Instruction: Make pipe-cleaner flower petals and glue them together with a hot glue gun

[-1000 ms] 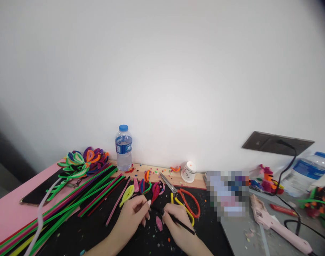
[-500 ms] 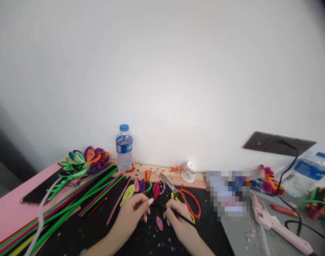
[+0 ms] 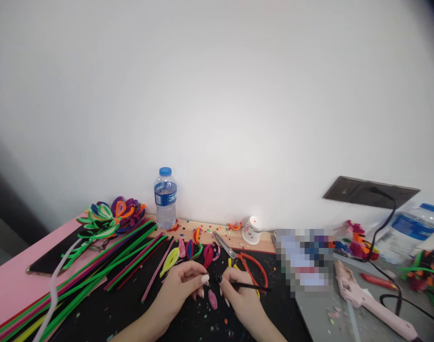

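Between the thumb and fingers of my right hand (image 3: 240,292) is a black pipe cleaner (image 3: 254,286), its long end sticking out to the right across the scissor handles. A dark bit of it shows at that hand's fingertips, hard to make out against the black mat (image 3: 188,323). My left hand (image 3: 184,285) is closed in a pinch close by, seemingly on the other end. Below and between my hands lies a small pink petal-shaped loop (image 3: 212,299). Just beyond are yellow (image 3: 170,262) and magenta (image 3: 209,256) pipe-cleaner petals and orange-handled scissors (image 3: 252,266).
Long pipe cleaners (image 3: 106,280) and a finished flower (image 3: 103,216) lie at left, near a dark tablet (image 3: 46,259). A water bottle (image 3: 165,199) and an upturned paper cup (image 3: 252,230) stand by the wall. At right are a pink glue gun (image 3: 373,304) and its black cord (image 3: 381,232).
The outer end of the black pipe cleaner has swung up and to the right. My left hand has shifted slightly right, nearer to my right hand.
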Motion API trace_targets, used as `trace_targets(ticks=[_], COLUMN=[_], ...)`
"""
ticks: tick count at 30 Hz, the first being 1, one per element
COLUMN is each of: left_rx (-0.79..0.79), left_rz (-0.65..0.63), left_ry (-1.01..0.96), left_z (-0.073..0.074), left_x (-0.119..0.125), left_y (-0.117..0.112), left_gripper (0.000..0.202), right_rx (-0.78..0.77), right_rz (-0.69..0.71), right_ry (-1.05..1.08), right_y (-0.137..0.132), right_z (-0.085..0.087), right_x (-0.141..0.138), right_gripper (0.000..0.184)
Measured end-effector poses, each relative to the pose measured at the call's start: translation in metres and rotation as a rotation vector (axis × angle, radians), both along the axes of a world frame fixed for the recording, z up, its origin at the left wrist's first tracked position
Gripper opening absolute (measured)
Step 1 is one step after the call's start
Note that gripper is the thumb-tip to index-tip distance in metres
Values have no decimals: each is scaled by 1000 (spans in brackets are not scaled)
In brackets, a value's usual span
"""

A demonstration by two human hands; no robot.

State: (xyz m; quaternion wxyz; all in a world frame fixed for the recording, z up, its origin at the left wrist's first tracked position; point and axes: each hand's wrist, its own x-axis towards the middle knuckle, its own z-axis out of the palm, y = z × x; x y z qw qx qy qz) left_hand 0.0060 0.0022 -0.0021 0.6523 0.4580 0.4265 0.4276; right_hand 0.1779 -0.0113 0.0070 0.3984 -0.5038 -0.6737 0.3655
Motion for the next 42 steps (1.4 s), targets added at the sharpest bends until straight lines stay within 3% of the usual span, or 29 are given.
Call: trace_targets(ticks=[3,7,13,20,27,29,36,39,42], left_rx=[-130,-177,-120,20,94,138,368,451,571], left_rz=[46,4,-38,175,212,255,236,203,260], left_ry=[-141,-215,-162,-87,-94,20,799,999,1164], left_z=[1,0,-4,10,21,22,26,26,28], left_x=[1,2,3,-8,-28,-36,-79,-92,-99], left_y=[0,-2,-2,6,21,27,54,61,63], left_gripper=[27,27,30,39,38,37,32,35,34], right_rx=[10,18,32,-36,-134,-137,-166,-177,-180], right_rz=[-2,29,92,143,130,119,92,91,79], right_ry=[-8,-20,-16,153,297,305,304,304,304], right_y=[0,-1,-2,-2,-3,-3,-3,-2,-3], right_z=[-1,-2,2,-4,-10,-10,-10,-9,-7], right_x=[1,0,-1,1,2,1,1,0,-1], right_gripper=[38,33,32,47,55,57,57,59,60])
